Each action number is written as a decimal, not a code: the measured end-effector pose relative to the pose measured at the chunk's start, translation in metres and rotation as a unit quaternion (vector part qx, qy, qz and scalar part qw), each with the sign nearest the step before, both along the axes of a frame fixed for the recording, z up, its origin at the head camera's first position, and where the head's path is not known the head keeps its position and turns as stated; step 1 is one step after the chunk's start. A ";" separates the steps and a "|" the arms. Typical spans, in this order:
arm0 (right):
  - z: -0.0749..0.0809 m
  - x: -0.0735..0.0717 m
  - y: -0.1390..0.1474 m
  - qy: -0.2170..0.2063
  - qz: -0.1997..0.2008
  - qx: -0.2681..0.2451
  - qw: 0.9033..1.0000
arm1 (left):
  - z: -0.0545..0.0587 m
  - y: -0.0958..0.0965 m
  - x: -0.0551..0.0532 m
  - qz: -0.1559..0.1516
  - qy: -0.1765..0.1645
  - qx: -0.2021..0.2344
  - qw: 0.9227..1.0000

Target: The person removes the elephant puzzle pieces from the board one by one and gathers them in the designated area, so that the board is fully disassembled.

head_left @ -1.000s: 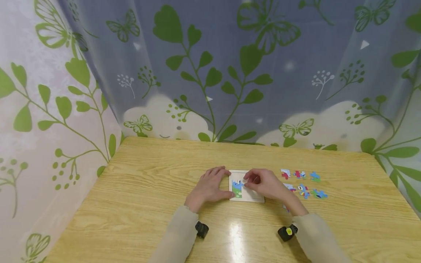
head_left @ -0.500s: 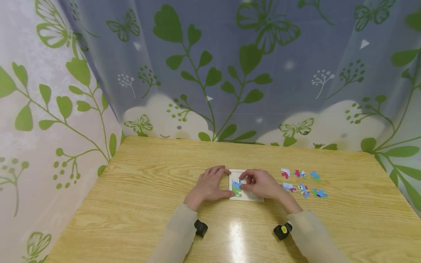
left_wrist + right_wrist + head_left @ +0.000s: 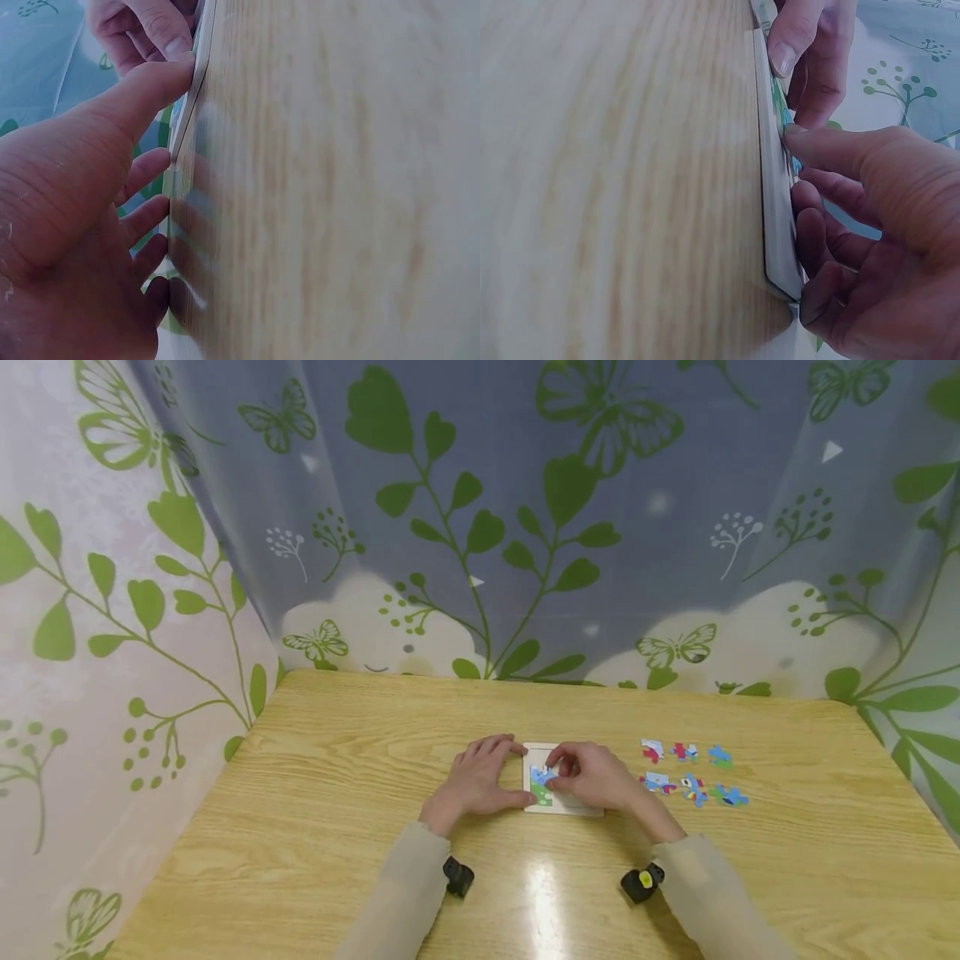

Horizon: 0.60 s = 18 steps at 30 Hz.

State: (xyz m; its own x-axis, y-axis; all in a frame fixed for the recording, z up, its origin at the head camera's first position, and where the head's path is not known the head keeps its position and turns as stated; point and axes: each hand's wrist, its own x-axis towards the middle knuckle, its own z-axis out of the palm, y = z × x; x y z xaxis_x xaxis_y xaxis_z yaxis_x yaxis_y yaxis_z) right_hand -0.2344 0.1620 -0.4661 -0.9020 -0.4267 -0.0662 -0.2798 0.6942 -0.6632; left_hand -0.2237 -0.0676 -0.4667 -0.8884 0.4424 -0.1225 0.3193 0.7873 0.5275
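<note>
A small white puzzle tray (image 3: 581,811) lies flat on the table, with blue and green puzzle pieces (image 3: 539,791) along its left side. My left hand (image 3: 480,781) rests at the tray's left edge, thumb at the near corner and index finger at the far one, fingers spread. Over the middle of the tray, my right hand (image 3: 596,778) pinches a blue puzzle piece (image 3: 796,164) against the joined ones, thumb and index fingertips right at the surface. Most of that piece is hidden by the fingers. In the left wrist view, the left thumb (image 3: 161,79) lies along the tray's rim.
Right of the tray, loose puzzle pieces lie in rows: a red and white one (image 3: 652,750), a blue and green one (image 3: 720,755) and several others. The wooden table (image 3: 360,743) ends at a patterned curtain (image 3: 480,527) behind.
My right hand has shifted slightly left and brought the blue piece up to the joined ones. The left hand keeps its place on the tray's edge.
</note>
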 end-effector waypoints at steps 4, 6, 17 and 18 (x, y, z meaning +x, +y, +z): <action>0.000 0.000 -0.001 0.001 -0.002 -0.007 1.000 | 0.000 0.000 0.000 0.001 -0.001 -0.001 1.000; 0.000 0.001 -0.001 0.002 -0.004 -0.010 1.000 | 0.000 0.000 0.000 0.002 -0.001 0.000 1.000; 0.000 0.006 -0.001 -0.012 -0.026 -0.035 0.999 | 0.000 0.000 0.000 0.004 -0.003 0.000 1.000; 0.000 0.006 -0.001 -0.012 -0.027 -0.036 0.999 | 0.000 0.000 0.000 0.004 -0.004 0.000 1.000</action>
